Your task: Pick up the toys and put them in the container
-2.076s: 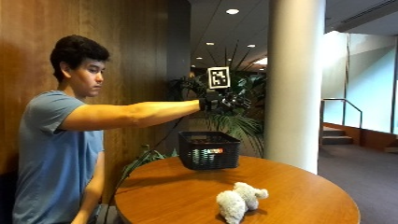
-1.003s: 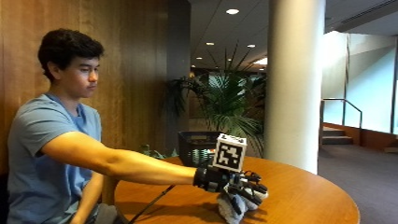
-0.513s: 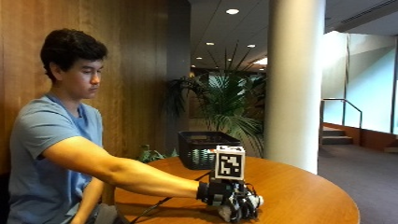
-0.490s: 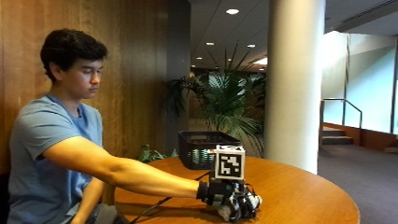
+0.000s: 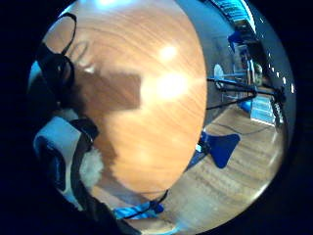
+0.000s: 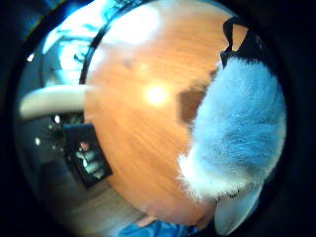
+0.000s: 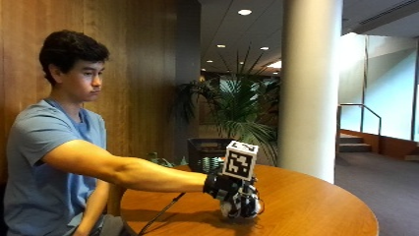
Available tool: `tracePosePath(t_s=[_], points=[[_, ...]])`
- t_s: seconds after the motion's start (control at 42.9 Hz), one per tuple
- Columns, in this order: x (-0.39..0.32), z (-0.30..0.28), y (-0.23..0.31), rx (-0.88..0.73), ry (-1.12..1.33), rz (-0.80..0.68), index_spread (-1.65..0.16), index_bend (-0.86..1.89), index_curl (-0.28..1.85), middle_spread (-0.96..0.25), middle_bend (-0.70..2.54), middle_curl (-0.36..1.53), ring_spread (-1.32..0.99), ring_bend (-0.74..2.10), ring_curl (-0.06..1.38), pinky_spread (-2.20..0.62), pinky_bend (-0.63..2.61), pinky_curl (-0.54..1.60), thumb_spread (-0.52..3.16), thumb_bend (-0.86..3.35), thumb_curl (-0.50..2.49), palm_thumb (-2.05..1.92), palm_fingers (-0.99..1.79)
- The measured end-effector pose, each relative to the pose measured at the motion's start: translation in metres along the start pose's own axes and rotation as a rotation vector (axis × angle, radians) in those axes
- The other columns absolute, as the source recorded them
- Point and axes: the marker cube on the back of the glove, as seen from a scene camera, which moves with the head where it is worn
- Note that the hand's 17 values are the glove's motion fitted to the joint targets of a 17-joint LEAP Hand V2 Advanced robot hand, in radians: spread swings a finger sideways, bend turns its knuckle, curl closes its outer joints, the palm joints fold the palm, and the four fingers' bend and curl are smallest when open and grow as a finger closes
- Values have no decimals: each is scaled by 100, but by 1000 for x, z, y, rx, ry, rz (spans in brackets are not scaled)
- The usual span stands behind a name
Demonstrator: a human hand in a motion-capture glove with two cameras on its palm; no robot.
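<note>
The black-gloved right hand [image 7: 237, 197] reaches straight out, low over the round wooden table [image 7: 314, 206]. Its fingers curl around the fluffy white toy [image 6: 237, 138] under its palm. The dark mesh basket [image 7: 208, 154] sits beyond the hand.

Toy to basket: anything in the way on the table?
Nothing visible. The right hand grips the white toy above the table. The basket stands at the far edge, with only bare wood showing between them in the thumb-side palm view.
</note>
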Motion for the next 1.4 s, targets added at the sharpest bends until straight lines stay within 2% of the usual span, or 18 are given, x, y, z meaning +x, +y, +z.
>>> tracePosePath(t_s=[0.163,0.373,0.49,0.63,0.747,0.863,1.027,1.167,1.283,1.4], points=[[-21,-36,11,20,-7,7,-36,38,18,-30,54,49,-38,130,47,-39,116,35,160,60,80,89,101],[-52,-94,35,90,70,-80,-35,38,21,-34,52,52,-40,127,48,-40,111,36,162,67,90,88,102],[-76,-130,50,136,46,-9,-35,36,22,-36,50,55,-40,125,48,-40,110,37,161,70,95,85,102],[-104,-165,79,189,105,-145,-34,32,23,-38,48,57,-40,124,48,-40,108,38,160,71,101,80,103],[-138,-186,100,206,63,-242,-35,30,25,-39,46,59,-41,122,48,-41,107,39,159,70,106,76,103],[-184,-209,120,246,-6,-208,-34,26,25,-40,45,62,-42,122,49,-41,106,39,158,70,110,73,102],[-246,-227,145,292,16,-205,-35,22,27,-42,41,65,-42,120,49,-41,105,40,157,68,117,68,103],[-311,-237,171,307,-86,-312,-35,20,28,-43,38,68,-42,119,49,-41,103,40,158,68,122,66,104],[-333,-233,181,340,-3,-447,-35,18,30,-43,36,70,-42,118,49,-41,102,40,157,68,127,64,104],[-373,-231,190,340,9,-395,-35,18,30,-45,34,73,-43,119,50,-41,100,40,157,68,131,63,107]])
